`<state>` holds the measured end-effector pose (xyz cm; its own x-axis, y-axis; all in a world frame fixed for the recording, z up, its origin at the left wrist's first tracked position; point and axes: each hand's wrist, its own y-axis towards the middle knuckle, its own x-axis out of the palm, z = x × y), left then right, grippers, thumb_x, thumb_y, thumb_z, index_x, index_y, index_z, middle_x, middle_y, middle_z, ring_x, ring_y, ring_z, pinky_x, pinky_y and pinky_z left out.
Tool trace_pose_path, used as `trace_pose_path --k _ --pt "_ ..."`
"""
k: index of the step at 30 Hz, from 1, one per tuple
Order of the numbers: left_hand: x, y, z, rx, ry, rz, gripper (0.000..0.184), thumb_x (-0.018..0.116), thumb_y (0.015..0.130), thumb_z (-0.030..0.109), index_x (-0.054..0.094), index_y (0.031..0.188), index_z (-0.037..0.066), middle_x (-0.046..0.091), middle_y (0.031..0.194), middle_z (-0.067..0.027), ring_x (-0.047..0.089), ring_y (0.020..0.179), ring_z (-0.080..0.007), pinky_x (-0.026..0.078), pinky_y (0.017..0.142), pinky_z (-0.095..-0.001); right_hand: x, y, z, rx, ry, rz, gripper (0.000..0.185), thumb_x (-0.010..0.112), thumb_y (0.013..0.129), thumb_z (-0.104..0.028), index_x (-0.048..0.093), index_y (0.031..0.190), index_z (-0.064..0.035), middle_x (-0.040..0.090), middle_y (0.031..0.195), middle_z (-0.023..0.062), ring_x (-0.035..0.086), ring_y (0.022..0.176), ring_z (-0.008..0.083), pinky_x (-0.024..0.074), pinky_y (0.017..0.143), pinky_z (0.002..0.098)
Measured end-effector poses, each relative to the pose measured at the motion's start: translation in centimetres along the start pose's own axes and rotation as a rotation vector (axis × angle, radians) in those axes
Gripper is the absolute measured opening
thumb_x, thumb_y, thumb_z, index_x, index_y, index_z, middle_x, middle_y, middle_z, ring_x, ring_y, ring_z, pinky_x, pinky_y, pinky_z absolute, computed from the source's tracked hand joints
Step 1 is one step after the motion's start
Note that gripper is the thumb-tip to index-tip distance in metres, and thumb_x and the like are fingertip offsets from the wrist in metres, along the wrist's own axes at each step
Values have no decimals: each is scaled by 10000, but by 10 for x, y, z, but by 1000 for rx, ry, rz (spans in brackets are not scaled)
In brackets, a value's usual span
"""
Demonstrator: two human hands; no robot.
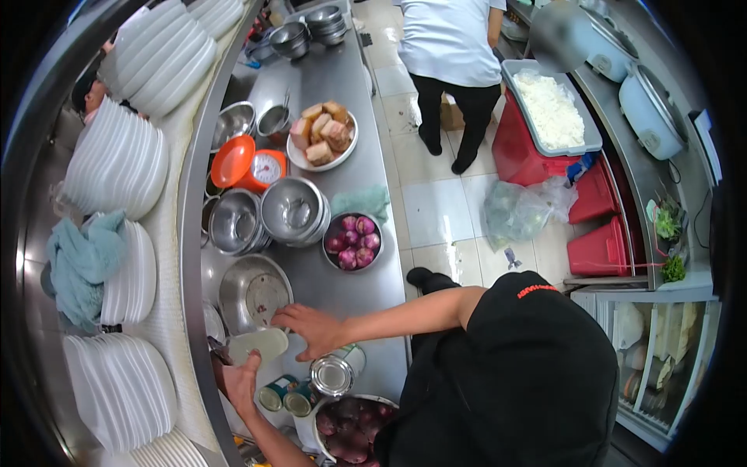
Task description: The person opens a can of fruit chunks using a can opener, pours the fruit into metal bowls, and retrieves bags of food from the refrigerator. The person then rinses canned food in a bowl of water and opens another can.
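My left hand [240, 383] grips a pale, translucent container [263, 344], thumb on its near edge and the other fingers partly hidden. Just above and to the right, my right hand [313, 328] has its fingers spread, palm down, with fingertips near the rim of a wide steel bowl [233, 292]. That bowl has some residue inside. Below my right hand stands a large silver can [333, 376], with two smaller green-labelled cans [278, 393] to its left. A bowl of dark purple-red items [350, 432] sits at the counter's near end.
Along the steel counter [311, 272] are a bowl of purple onions [364, 243], stacked steel bowls [292, 208], an orange scale [266, 168] and a bowl of meat chunks [320, 138]. White plates [124, 389] fill the left shelf. A person in white [451, 47] stands beyond, near a rice tray [551, 113].
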<state>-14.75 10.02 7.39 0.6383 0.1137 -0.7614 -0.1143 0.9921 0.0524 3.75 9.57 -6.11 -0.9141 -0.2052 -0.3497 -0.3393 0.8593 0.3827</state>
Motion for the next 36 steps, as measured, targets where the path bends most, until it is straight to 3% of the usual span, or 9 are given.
trace_pose_path --k 8,14,17,20,23,27,30,34,36 --pt "38 -7 59 256 152 4 466 793 516 192 565 852 -37 620 792 -192 610 727 -350 491 694 -419 -35 -4 3 78 -20 -45 955 849 499 -291 439 1327 -50 515 1241 155 467 1192 353 390 1011 459" --pt "65 -20 127 380 169 -135 461 797 514 187 569 852 -29 626 811 -185 614 724 -346 495 689 -418 -75 -31 15 20 -127 183 812 834 520 -319 546 1232 -55 585 1118 123 538 1040 331 436 864 448" --pt "81 -23 154 533 154 -226 493 812 531 197 577 901 -27 646 783 -181 645 712 -297 512 678 -384 -98 -49 24 -20 -239 339 723 830 550 -356 594 1160 -47 612 1033 132 574 964 336 447 822 450" --pt "95 -34 192 658 75 -308 589 881 524 293 571 901 -37 634 758 -176 639 698 -292 507 670 -380 -141 -73 19 -140 -286 576 652 821 541 -349 617 1079 -43 625 965 132 602 897 320 474 805 439" --pt "99 -43 227 693 -29 -412 669 919 524 392 561 886 -42 612 733 -163 613 678 -281 494 655 -383 -181 -107 17 -50 -352 647 710 838 562 -336 610 1160 -27 642 1021 135 605 937 325 485 836 422" --pt "94 -43 239 638 -6 -387 680 892 608 354 598 1053 -69 670 912 -195 674 840 -321 527 778 -405 -233 -151 14 90 -303 837 641 858 573 -283 646 1117 -19 669 1024 139 623 924 325 508 827 412" --pt "86 -42 231 628 -80 -350 636 884 628 325 600 1048 -59 654 895 -180 656 834 -302 515 766 -384 -272 -183 13 230 -391 1071 591 867 570 -261 663 1069 -20 686 1029 131 662 937 285 530 839 387" --pt "77 -37 193 475 -155 -274 604 886 640 292 600 1056 -40 564 797 -76 593 777 -208 479 699 -316 -335 -241 30 445 -696 1205 586 881 575 -255 660 1064 -18 688 1039 132 677 939 284 534 837 378" --pt "68 -40 181 384 -222 -251 568 877 669 283 605 1054 -33 565 812 -60 573 767 -178 471 686 -303 -363 -264 37 485 -627 1358 611 886 580 -275 652 1084 -22 688 1022 138 672 935 297 529 830 389"
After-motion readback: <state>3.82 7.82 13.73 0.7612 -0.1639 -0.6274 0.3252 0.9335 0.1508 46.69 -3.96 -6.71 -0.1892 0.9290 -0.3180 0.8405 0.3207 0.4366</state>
